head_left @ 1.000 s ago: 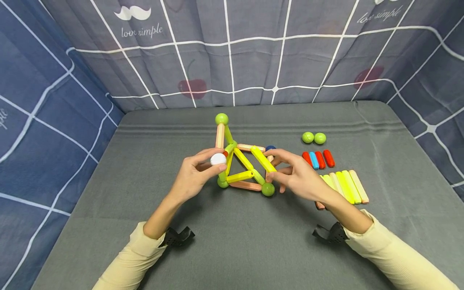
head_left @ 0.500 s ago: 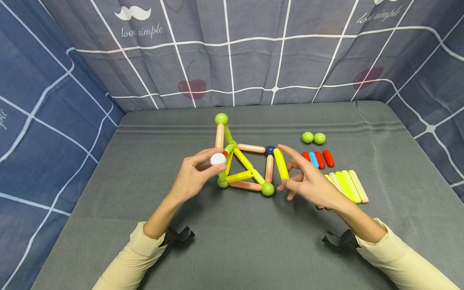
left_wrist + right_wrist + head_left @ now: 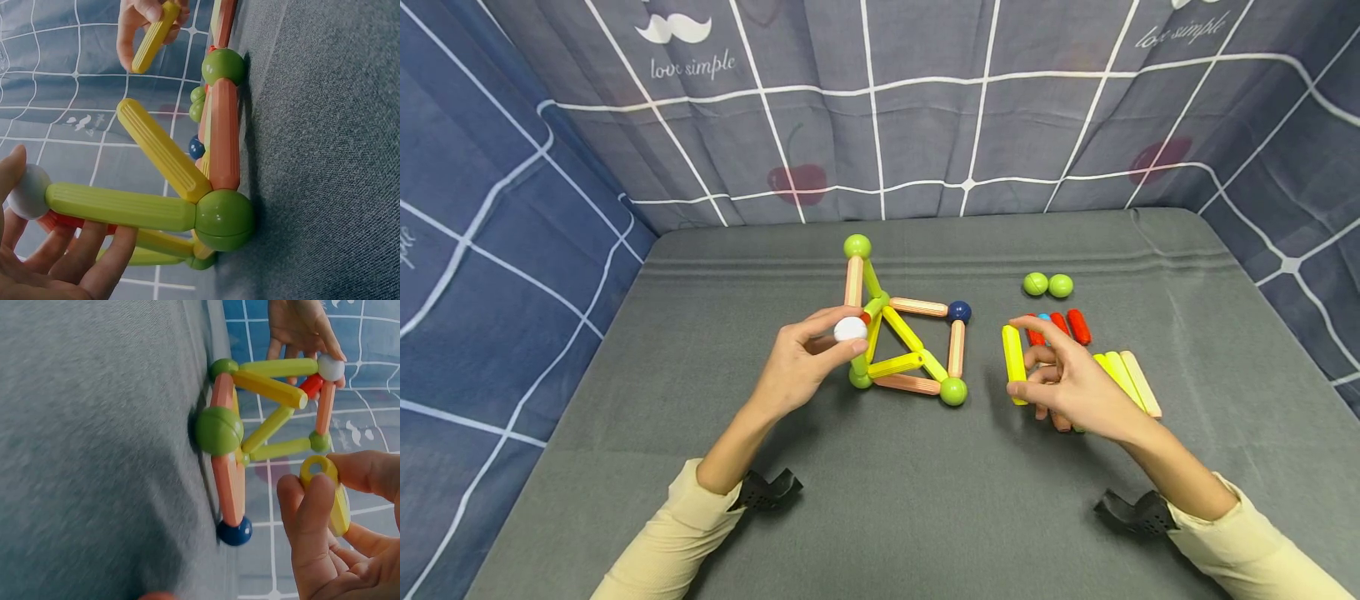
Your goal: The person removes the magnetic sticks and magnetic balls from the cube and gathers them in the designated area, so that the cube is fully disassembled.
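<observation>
A frame of magnetic sticks and balls stands on the grey cloth, with salmon sticks (image 3: 918,307), yellow sticks, green balls (image 3: 953,391) and a dark blue ball (image 3: 958,312). At its raised near-left corner my left hand (image 3: 793,360) pinches a white ball (image 3: 850,330), from which a light green stick (image 3: 122,206) runs down to a green ball (image 3: 225,220). A yellow stick (image 3: 164,150) slants up from that same ball with its far end free. To the right of the frame, my right hand (image 3: 1075,379) holds a loose yellow stick (image 3: 1013,365) between thumb and fingers, above the cloth.
Two green balls (image 3: 1048,285) lie at the back right. Short red sticks (image 3: 1079,327) and a blue one sit in a row before them, partly behind my right hand. Several longer yellow and salmon sticks (image 3: 1141,385) lie side by side nearer me. A checked curtain (image 3: 917,125) hangs behind.
My right hand has carried the yellow stick rightward, away from the frame and towards the loose pieces, uncovering the blue ball. My left hand stays at the white ball.
</observation>
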`<state>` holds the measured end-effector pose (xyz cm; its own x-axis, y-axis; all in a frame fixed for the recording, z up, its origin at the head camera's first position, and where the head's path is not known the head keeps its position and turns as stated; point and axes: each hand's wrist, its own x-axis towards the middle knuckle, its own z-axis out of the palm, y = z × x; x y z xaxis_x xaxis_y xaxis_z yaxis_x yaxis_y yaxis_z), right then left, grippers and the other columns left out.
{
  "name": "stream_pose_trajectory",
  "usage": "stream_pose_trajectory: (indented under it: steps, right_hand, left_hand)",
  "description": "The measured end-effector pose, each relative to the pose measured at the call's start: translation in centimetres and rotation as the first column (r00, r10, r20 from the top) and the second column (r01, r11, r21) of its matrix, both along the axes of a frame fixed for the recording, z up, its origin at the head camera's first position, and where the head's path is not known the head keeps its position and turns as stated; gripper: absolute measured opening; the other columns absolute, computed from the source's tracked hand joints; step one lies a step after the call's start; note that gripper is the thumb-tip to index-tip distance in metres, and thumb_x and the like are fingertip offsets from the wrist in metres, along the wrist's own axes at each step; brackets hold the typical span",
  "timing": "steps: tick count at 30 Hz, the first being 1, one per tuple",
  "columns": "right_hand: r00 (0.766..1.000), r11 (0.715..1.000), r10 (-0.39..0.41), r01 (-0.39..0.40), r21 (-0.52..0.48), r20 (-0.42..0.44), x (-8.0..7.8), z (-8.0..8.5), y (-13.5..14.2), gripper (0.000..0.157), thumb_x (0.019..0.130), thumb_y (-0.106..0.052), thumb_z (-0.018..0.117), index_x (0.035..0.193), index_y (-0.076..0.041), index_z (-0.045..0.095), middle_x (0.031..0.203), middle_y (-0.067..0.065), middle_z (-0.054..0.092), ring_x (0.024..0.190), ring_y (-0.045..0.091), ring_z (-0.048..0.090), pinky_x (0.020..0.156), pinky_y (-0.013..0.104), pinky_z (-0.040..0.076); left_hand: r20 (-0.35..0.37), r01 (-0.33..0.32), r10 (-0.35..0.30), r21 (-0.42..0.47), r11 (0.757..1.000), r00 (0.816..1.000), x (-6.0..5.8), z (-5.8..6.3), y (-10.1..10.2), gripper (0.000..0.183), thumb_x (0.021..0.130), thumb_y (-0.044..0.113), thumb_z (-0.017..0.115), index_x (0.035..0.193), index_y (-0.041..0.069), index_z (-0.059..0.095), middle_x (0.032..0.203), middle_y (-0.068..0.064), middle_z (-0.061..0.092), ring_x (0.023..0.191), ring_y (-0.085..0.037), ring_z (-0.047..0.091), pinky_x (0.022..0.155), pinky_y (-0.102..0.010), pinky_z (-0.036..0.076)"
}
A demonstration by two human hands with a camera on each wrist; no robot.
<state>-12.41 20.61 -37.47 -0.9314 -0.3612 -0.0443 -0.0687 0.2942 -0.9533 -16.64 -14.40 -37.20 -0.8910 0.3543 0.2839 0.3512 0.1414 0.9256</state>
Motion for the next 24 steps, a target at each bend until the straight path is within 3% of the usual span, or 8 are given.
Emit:
stream_pose_trajectory:
  steps: [5,13,19,24]
  right_hand:
    - [0.999,0.999,-0.032,0.031,-0.033,-0.036,0.5,-0.4,1.6,0.071,0.088,0.003,0.071,0.145,-0.016,0.034,0.085,0.020,0.055,0.045,0.037,0.052,0.042,0.040,0.047]
    - [0.974,0.977,-0.164,0.182,0.113,-0.154,1.2,-0.2,5.3,0.063,0.091,0.000,0.068,0.146,-0.013,0.040,0.092,0.012,0.063,0.058,0.023,0.059,0.048,0.033,0.048]
    - [0.948,0.917,-0.193,0.267,0.297,-0.255,1.8,-0.3,8.4,0.059,0.091,-0.001,0.069,0.143,-0.007,0.042,0.097,0.012,0.057,0.058,0.018,0.059,0.046,0.029,0.046]
    - [0.939,0.865,-0.221,0.314,0.391,-0.263,1.9,-0.4,10.7,0.058,0.091,-0.003,0.069,0.142,-0.003,0.043,0.097,0.016,0.056,0.061,0.013,0.057,0.044,0.030,0.046]
  left_hand:
    - [-0.001,-0.005,0.005,0.000,1.000,1.000,0.0,0.0,0.0,0.040,0.089,0.002,0.072,0.128,-0.001,0.063,0.130,-0.017,0.059,0.102,-0.021,0.063,0.088,-0.046,0.053]
    - [-0.001,-0.001,0.001,0.005,1.000,1.000,-0.1,-0.1,0.1,0.041,0.089,0.001,0.072,0.129,-0.002,0.062,0.130,-0.018,0.059,0.100,-0.021,0.063,0.083,-0.031,0.054]
    - [-0.002,0.000,0.000,0.009,1.000,1.000,-0.1,-0.1,0.1,0.041,0.089,0.001,0.072,0.128,-0.002,0.063,0.131,-0.019,0.059,0.100,-0.021,0.063,0.082,-0.029,0.054]
    - [-0.003,-0.003,0.003,0.010,1.000,1.000,-0.1,-0.1,0.1,0.040,0.089,0.001,0.073,0.128,-0.002,0.063,0.130,-0.018,0.059,0.100,-0.021,0.062,0.083,-0.031,0.054]
